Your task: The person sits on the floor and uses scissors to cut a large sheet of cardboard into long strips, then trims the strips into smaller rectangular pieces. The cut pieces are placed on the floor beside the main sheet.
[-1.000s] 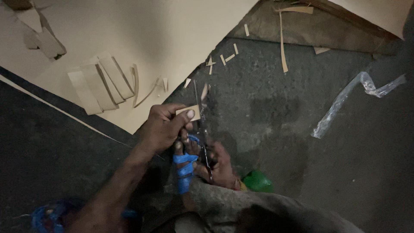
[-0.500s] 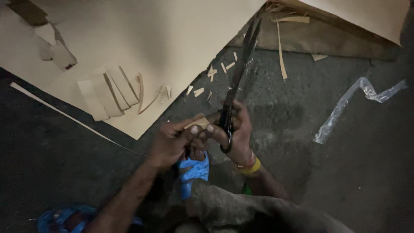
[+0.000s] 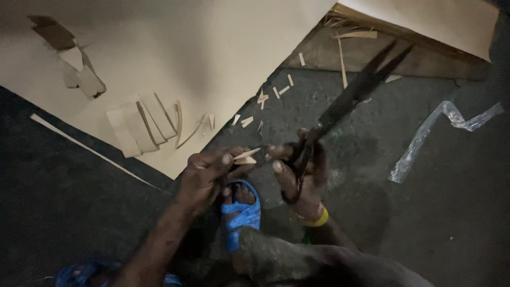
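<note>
- One large beige cardboard sheet (image 3: 212, 58) lies on the dark floor (image 3: 451, 223), cut strips (image 3: 141, 125) resting on it.
- My right hand (image 3: 300, 172) grips long black scissors (image 3: 345, 103), blades slightly apart and pointing away, probably for safety.
- My left hand (image 3: 204, 172) pinches a small cardboard piece (image 3: 245, 157), above my blue sandal (image 3: 241, 215); its shape is hard to see.

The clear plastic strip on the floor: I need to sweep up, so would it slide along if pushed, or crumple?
The clear plastic strip looks thin, twisted and wrinkled, so it would probably crumple and flop instead of sliding as one piece. It seems very light, likely to drift or snag on the rough dark floor.
</note>
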